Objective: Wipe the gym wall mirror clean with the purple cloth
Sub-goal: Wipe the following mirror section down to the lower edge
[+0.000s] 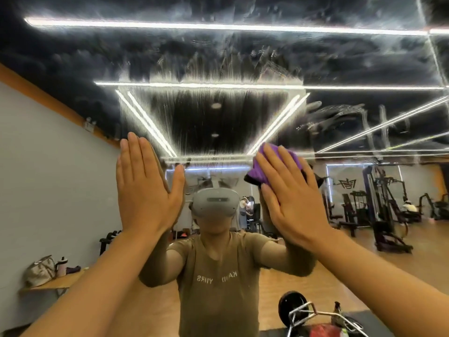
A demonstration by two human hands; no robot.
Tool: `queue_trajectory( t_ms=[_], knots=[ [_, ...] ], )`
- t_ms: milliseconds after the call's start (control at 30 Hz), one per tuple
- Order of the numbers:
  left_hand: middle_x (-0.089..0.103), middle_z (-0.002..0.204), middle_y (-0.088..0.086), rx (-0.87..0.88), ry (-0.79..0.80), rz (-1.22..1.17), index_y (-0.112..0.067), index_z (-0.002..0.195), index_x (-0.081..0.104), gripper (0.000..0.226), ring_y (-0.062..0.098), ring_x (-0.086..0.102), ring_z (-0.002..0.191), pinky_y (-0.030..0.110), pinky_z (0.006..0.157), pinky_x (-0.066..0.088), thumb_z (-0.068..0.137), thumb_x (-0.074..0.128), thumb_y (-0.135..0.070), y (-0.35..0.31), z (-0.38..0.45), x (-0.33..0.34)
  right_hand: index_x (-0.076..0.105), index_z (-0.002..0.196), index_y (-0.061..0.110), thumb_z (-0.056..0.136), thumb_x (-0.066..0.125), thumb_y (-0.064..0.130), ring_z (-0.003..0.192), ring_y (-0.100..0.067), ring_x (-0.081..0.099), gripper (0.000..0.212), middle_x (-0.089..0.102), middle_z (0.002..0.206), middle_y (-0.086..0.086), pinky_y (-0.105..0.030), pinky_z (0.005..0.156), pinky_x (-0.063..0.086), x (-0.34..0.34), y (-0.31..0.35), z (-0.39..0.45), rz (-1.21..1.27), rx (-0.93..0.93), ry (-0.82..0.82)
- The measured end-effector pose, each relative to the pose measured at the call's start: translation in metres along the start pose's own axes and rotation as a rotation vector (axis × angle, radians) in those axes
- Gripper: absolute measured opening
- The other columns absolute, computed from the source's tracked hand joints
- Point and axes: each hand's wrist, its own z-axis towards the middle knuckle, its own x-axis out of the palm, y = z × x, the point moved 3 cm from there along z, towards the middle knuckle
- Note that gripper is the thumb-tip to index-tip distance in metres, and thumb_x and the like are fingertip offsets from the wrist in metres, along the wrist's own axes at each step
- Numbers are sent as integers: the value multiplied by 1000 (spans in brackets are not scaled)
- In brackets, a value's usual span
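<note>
The wall mirror (218,57) fills the view, its upper part covered with streaks and smears, with a cleaner wiped patch in the middle. My right hand (289,193) lies flat with straight fingers on the purple cloth (264,166), pressing it against the glass at the centre right. My left hand (145,188) lies flat on the mirror at the centre left, fingers straight and together, holding nothing. Between my arms the mirror reflects a person in a headset and an olive shirt.
The reflection shows gym machines (384,210) at the right, a wooden floor, and a bag (40,271) with bottles on a shelf at the lower left. A barbell with a weight plate (295,310) shows at the bottom right. A seam (435,57) between mirror panels runs at the right.
</note>
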Motion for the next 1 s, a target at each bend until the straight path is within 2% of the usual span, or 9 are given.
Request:
queue_trajectory(
  t_ms=[133, 333, 500, 633, 733, 867, 1000],
  knots=[
    [-10, 169, 11, 9, 46, 5, -5, 161, -1, 90, 23, -12, 155, 23, 119, -19, 96, 18, -65, 1, 1, -1, 27, 159, 22, 105, 32, 35, 156, -18, 16, 56, 24, 167, 0, -45, 126, 10, 5, 8, -48, -48, -46, 15],
    [-10, 168, 11, 27, 81, 3, -5, 160, -1, 92, 22, -13, 155, 27, 121, -15, 94, 16, -66, 4, 0, -2, 30, 159, 20, 104, 32, 36, 156, -19, 18, 57, 24, 167, -1, -46, 126, 12, 5, -7, -37, -97, -150, 70],
    [-7, 169, 12, 31, 61, 3, -4, 161, 1, 92, 23, -11, 155, 26, 122, -15, 94, 15, -67, 6, -2, -1, 29, 158, 20, 105, 28, 37, 155, -17, 17, 56, 24, 166, 1, -33, 126, 0, -5, -24, 32, -82, -119, 51],
    [-6, 169, 13, 33, 46, 22, -3, 160, 2, 92, 24, -9, 156, 21, 119, -19, 95, 13, -67, 4, -2, 0, 26, 160, 23, 102, 25, 37, 156, -16, 11, 60, 19, 168, 3, -40, 126, 1, -19, -41, 115, -50, 26, 68],
    [-6, 169, 14, 47, 49, 31, -3, 160, 2, 93, 24, -9, 156, 21, 119, -19, 95, 12, -68, 5, -2, 0, 20, 162, 25, 102, 23, 38, 157, -13, 5, 62, 14, 170, 5, -38, 126, -2, -19, -43, 140, -42, 83, 68],
    [-6, 169, 15, 52, 45, 35, -2, 160, 1, 92, 25, -9, 156, 22, 120, -18, 96, 12, -68, 6, -2, 0, 26, 161, 20, 104, 28, 36, 156, -14, 10, 59, 21, 168, 2, -35, 125, -3, -15, -34, 92, -24, 10, 0],
    [-5, 169, 14, 47, 37, 35, -2, 160, 2, 93, 25, -9, 156, 21, 119, -19, 96, 11, -68, 6, -2, 0, 31, 159, 17, 104, 33, 35, 156, -18, 15, 58, 24, 167, 0, -40, 127, 4, -8, -17, -3, -21, -98, 52]
  ],
)
